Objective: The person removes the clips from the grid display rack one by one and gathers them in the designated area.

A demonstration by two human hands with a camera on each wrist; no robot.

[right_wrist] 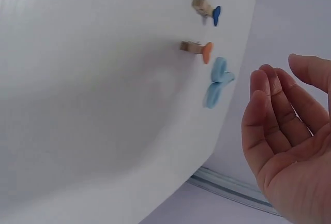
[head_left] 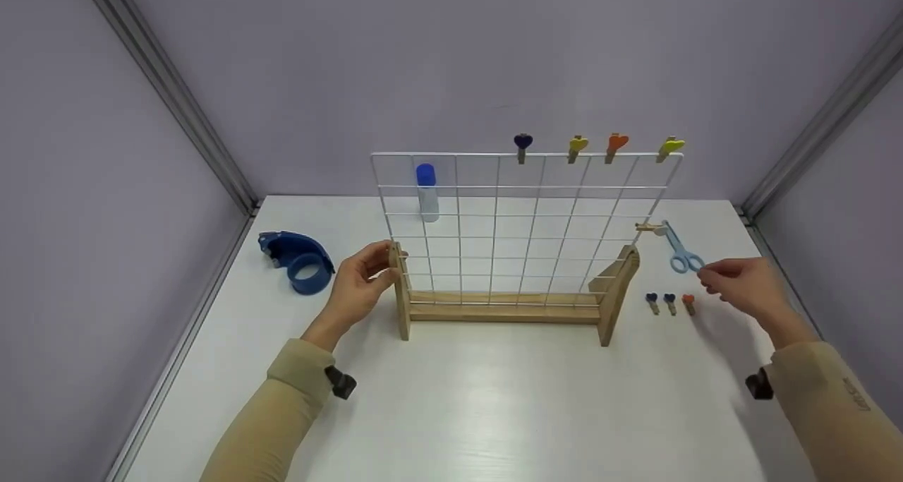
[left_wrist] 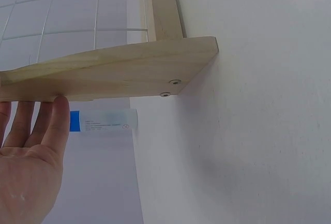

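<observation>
A white wire grid (head_left: 497, 238) stands upright in a wooden stand (head_left: 504, 315). My left hand (head_left: 356, 288) grips the stand's left side panel (left_wrist: 119, 71), fingers reaching behind it; in the left wrist view the thumb is hidden. My right hand (head_left: 748, 288) hovers at the right with fingers loosely bent and nothing between them, as the right wrist view also shows. Closest to it are light blue scissors (head_left: 683, 256) and an orange heart clothespin (right_wrist: 194, 48). Two dark blue heart clothespins (head_left: 662, 303) lie left of the orange one.
Along the grid's top wire sit a dark blue clothespin (head_left: 522, 147), an orange one (head_left: 615, 147) and two yellow ones (head_left: 577, 147). Another clothespin (head_left: 647, 227) is on the right edge. A blue tape dispenser (head_left: 300, 260) lies left; a blue-capped tube (head_left: 427, 194) stands behind the grid.
</observation>
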